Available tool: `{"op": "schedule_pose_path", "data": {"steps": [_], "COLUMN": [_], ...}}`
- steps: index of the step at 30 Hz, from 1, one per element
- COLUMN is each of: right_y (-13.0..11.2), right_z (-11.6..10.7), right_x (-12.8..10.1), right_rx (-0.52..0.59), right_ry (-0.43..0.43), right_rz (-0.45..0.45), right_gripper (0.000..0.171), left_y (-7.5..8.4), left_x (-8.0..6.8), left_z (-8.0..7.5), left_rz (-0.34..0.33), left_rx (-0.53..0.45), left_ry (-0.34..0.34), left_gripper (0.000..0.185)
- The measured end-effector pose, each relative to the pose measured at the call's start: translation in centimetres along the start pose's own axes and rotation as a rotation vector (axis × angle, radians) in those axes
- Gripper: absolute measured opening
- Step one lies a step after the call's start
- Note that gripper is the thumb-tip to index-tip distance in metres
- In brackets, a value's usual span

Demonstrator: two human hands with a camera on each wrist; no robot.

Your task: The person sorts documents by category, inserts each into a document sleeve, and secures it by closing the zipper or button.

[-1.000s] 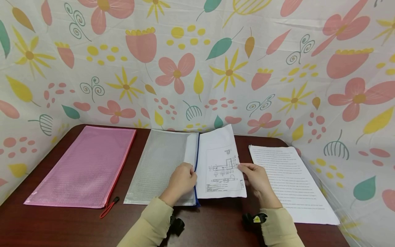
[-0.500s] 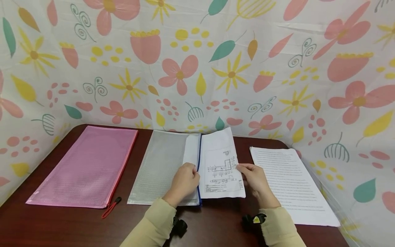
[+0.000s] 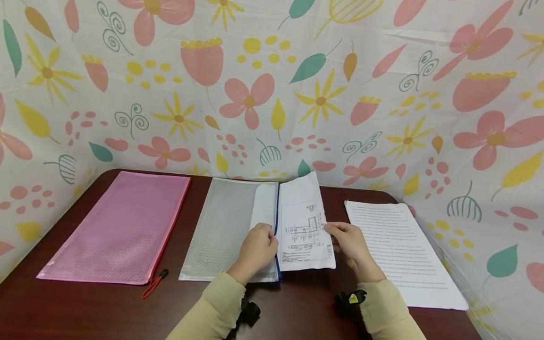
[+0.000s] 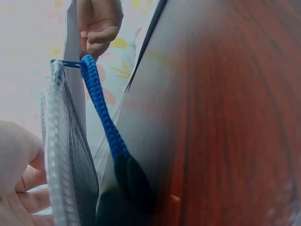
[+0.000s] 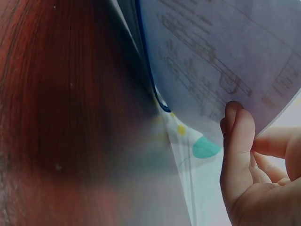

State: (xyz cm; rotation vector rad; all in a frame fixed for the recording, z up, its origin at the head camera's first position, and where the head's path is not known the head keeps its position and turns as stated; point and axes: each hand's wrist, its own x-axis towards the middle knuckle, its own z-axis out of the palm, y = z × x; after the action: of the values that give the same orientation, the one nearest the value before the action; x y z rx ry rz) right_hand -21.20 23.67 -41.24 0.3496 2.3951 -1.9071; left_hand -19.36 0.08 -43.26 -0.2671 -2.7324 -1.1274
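Observation:
A clear mesh zipper pouch (image 3: 221, 226) with a blue zipper edge lies at the table's middle. My left hand (image 3: 258, 248) grips the upper layer of its right edge, fingers curled. A blue zipper-pull cord (image 4: 101, 106) with a dark end hangs from the pouch corner in the left wrist view. Partly inside the pouch is a white sheet with a line drawing (image 3: 301, 226); its right part sticks out past the zipper edge. My right hand (image 3: 350, 243) pinches that sheet's right edge between thumb and fingers, also visible in the right wrist view.
A pink zipper pouch (image 3: 123, 222) with a red cord (image 3: 154, 284) lies on the left. To the right is a stack of printed text pages (image 3: 399, 250). All rest on a dark wooden table (image 3: 297, 311), with a flower-print cloth (image 3: 255, 94) behind and at the sides.
The drawing sheet has slid slightly left, deeper into the pouch, with the right hand following it. The left hand still grips the pouch edge; the view has shifted a little.

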Motion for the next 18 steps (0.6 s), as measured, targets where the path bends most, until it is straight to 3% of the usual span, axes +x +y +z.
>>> {"op": "schedule_pose_path", "data": {"steps": [12,18], "right_y": [-0.4,-0.6], "right_z": [1.1,0.9], "right_x": [0.0,0.0], "right_rx": [0.025,-0.018], "right_ry": [-0.066,-0.075], "right_rz": [-0.020,-0.033], "right_gripper": [0.037,0.035], "left_y": [0.1,0.0], "left_x": [0.1,0.0], "left_z": [-0.1,-0.2], "left_rz": [0.042,0.040], "left_rx": [-0.027,-0.046], "left_ry": [-0.002,0.005], "left_gripper": [0.017,0.014]}}
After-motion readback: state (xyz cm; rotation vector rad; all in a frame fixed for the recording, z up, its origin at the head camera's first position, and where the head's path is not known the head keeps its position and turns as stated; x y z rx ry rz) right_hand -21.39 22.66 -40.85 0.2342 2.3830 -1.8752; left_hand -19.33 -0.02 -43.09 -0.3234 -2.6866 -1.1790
